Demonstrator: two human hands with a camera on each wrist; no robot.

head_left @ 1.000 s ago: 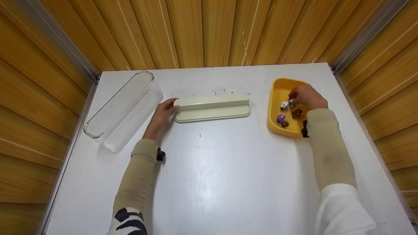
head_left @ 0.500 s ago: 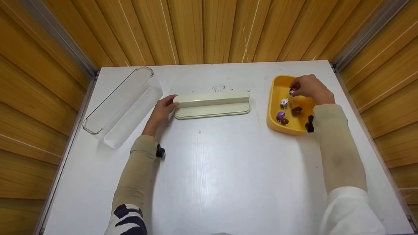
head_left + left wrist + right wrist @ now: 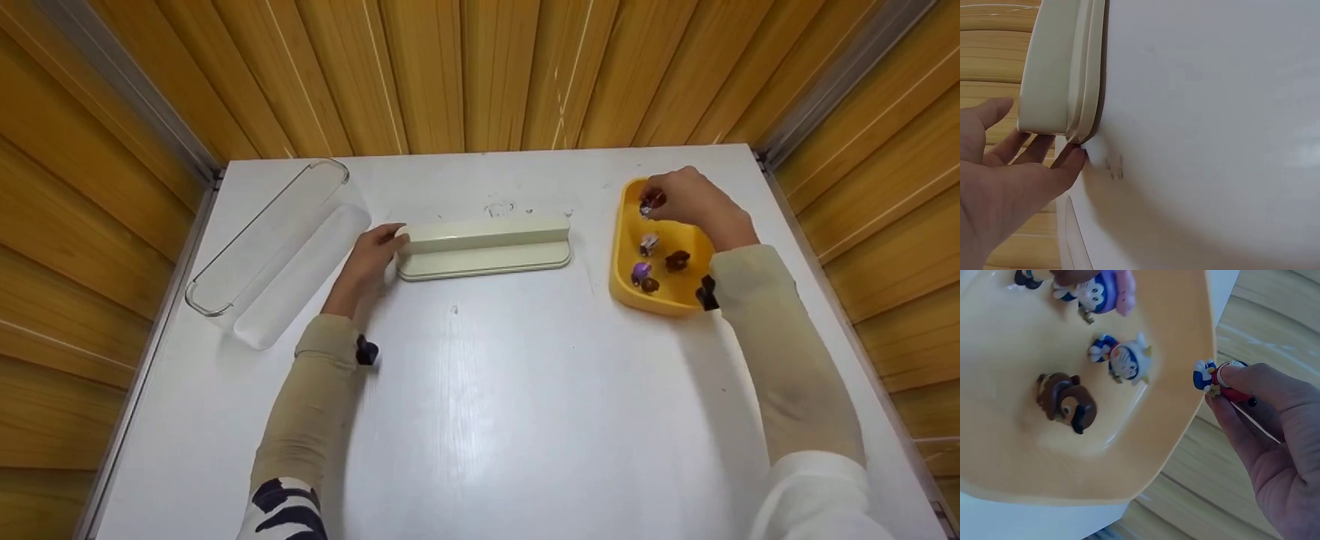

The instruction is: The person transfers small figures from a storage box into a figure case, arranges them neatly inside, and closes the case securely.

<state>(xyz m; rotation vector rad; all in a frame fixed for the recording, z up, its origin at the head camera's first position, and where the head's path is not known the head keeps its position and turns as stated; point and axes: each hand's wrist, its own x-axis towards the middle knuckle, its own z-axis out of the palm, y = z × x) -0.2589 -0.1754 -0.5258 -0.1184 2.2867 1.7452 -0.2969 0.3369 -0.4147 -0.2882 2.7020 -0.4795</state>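
Observation:
My left hand (image 3: pixel 370 259) holds the left end of a pale green stepped stand (image 3: pixel 480 259), thumb at its front and fingers behind. In the left wrist view the fingertips touch the end of the stand (image 3: pixel 1050 73). My right hand (image 3: pixel 694 201) is raised over the far part of a yellow tray (image 3: pixel 660 305). Between thumb and fingers it pinches a small red and blue figurine (image 3: pixel 1221 378), just past the tray's rim in the right wrist view. Inside the tray lie several more figurines, among them a white-hooded one (image 3: pixel 1124 360), a brown one (image 3: pixel 1069 402) and a purple one (image 3: pixel 640 272).
A long clear box (image 3: pixel 255 247) with a dark-edged rim lies slanted at the left of the white table (image 3: pixel 480 405). Wood-patterned walls (image 3: pixel 435 75) rise behind the table and on both sides.
My right hand has lifted the figurine from among the others and moved it up and slightly left toward the tray's far left rim. The left hand and the stand have stayed in place.

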